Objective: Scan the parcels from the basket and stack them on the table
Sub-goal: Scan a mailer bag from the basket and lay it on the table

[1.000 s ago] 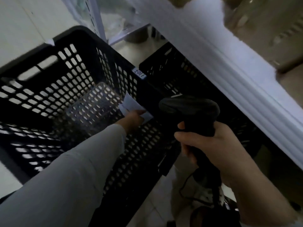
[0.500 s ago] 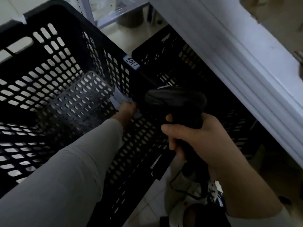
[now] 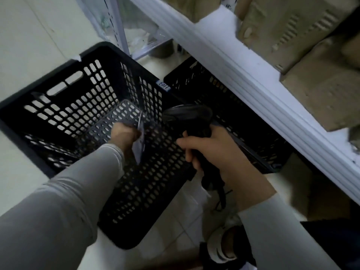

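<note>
basket [image 3: 58, 106]: black perforated plastic, matt | scanner [image 3: 188, 115]: black plastic, slight sheen | boxes [image 3: 288, 26]: rough brown cardboard

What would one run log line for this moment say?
left hand: grips flat parcel inside basket | right hand: grips scanner over basket edge | stage: parcel not yet on table
</note>
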Available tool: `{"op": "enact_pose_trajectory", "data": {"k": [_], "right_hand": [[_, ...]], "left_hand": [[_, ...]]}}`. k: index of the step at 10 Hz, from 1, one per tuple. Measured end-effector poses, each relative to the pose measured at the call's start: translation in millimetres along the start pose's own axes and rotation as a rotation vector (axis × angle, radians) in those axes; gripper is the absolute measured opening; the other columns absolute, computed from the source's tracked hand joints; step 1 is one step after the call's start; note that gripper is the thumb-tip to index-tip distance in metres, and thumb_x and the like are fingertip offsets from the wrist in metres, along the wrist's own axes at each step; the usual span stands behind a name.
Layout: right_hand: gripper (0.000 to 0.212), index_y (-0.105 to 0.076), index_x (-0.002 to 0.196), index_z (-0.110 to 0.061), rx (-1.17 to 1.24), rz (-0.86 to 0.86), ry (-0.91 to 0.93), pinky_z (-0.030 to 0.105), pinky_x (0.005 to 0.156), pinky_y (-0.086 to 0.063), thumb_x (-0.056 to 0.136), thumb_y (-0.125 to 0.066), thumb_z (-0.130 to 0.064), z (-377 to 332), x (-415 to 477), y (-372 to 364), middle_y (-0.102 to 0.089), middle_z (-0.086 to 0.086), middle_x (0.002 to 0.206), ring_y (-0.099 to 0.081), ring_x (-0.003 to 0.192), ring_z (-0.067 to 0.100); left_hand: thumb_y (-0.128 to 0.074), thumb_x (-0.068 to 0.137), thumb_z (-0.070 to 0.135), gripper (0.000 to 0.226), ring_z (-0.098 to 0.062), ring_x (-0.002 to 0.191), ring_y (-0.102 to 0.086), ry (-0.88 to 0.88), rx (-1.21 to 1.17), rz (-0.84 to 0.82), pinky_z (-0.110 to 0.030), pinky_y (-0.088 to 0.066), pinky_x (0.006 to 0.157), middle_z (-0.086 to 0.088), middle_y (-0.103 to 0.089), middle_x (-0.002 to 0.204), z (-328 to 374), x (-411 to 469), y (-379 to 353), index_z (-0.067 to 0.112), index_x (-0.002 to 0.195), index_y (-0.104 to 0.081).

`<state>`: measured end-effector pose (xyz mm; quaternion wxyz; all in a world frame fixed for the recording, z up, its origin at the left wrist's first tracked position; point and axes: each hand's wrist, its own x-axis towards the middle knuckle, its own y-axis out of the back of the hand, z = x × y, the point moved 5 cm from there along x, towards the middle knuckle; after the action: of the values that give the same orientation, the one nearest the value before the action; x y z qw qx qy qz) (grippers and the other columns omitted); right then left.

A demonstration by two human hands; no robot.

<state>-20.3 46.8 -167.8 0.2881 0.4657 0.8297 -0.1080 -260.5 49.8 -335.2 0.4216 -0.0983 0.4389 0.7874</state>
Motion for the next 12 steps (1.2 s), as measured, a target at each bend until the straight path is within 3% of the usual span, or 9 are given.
{"op": "enact_pose_trajectory", "data": {"k": [1,2,3,4,5,6,7,10,12], "right_hand": [[0.012,-0.059,0.08,-0.01,0.019,-0.011,0.051,0.027,0.044,-0.04,0.083,-0.07,-0.013,-4,-24,-6,-0.058,0.006,0.05,-0.047,0.041,0.019],[0.011,-0.061,0.08,-0.008,0.053,-0.007,0.086,0.028,0.046,-0.041,0.082,-0.071,-0.013,-2,-50,-9,-0.059,0.008,0.051,-0.048,0.041,0.019],[0.012,-0.06,0.082,-0.006,0.09,-0.014,0.111,0.028,0.045,-0.04,0.082,-0.071,-0.012,4,-74,-14,-0.057,0.01,0.051,-0.046,0.04,0.02],[0.012,-0.06,0.083,-0.005,0.119,-0.008,0.128,0.027,0.044,-0.038,0.082,-0.071,-0.011,10,-95,-19,-0.057,0.011,0.051,-0.046,0.039,0.019],[0.012,-0.061,0.084,-0.007,0.167,0.005,0.131,0.025,0.043,-0.037,0.08,-0.072,-0.011,14,-111,-21,-0.057,0.01,0.051,-0.044,0.038,0.019],[0.011,-0.062,0.085,-0.005,0.188,0.0,0.151,0.027,0.044,-0.037,0.082,-0.071,-0.011,13,-124,-24,-0.056,0.011,0.052,-0.044,0.041,0.021],[0.012,-0.063,0.085,-0.004,0.166,-0.024,0.177,0.029,0.045,-0.039,0.083,-0.071,-0.012,9,-138,-25,-0.057,0.011,0.054,-0.046,0.042,0.021],[0.012,-0.063,0.077,-0.007,0.298,-0.079,0.226,0.024,0.042,-0.038,0.083,-0.071,-0.014,-4,-163,-30,-0.057,0.011,0.053,-0.047,0.038,0.018],[0.026,-0.057,0.063,-0.005,0.42,-0.062,0.275,0.026,0.043,-0.039,0.084,-0.068,-0.016,-14,-176,-37,-0.057,0.01,0.053,-0.046,0.04,0.018]], "left_hand": [[-0.052,0.091,-0.003,0.036,-0.037,0.112,-0.059,0.068,-0.138,-0.074,-0.014,-0.05,0.055,-0.029,-0.055,0.128,4,-48,42,-0.013,0.126,-0.051],[-0.045,0.094,-0.007,0.038,-0.022,0.072,-0.064,0.014,-0.07,-0.131,-0.011,-0.045,0.038,-0.026,-0.052,0.133,6,-71,66,-0.011,0.132,-0.044],[-0.051,0.092,-0.006,0.028,-0.013,0.057,-0.057,-0.014,-0.052,-0.125,-0.013,-0.048,0.041,-0.017,-0.068,0.103,9,-90,98,-0.01,0.12,-0.055],[-0.059,0.085,-0.011,0.021,-0.012,0.056,-0.063,-0.082,0.002,-0.096,-0.02,-0.056,0.061,-0.005,-0.071,0.065,10,-104,124,0.007,0.075,-0.064],[-0.071,0.072,-0.008,0.01,-0.025,0.077,-0.061,-0.141,-0.005,-0.032,-0.042,-0.052,0.084,-0.021,-0.068,0.095,21,-128,143,0.002,0.076,-0.071],[-0.086,0.066,0.016,0.05,-0.023,0.097,-0.063,-0.224,0.316,0.012,-0.028,-0.047,0.082,-0.01,-0.066,0.108,34,-149,154,0.001,0.11,-0.068],[-0.075,0.073,0.022,0.015,-0.013,0.062,-0.057,-0.309,0.501,0.101,-0.022,-0.042,0.057,-0.004,-0.063,0.068,39,-169,164,0.008,0.076,-0.072],[-0.066,0.087,0.009,0.015,-0.02,0.074,-0.052,-0.372,0.02,0.135,-0.023,-0.042,0.062,-0.009,-0.056,0.075,54,-187,197,0.01,0.074,-0.059],[-0.059,0.09,0.002,0.017,-0.015,0.055,-0.054,-0.404,-0.39,0.104,-0.017,-0.048,0.047,-0.005,-0.059,0.074,67,-195,194,0.015,0.079,-0.059]]}}
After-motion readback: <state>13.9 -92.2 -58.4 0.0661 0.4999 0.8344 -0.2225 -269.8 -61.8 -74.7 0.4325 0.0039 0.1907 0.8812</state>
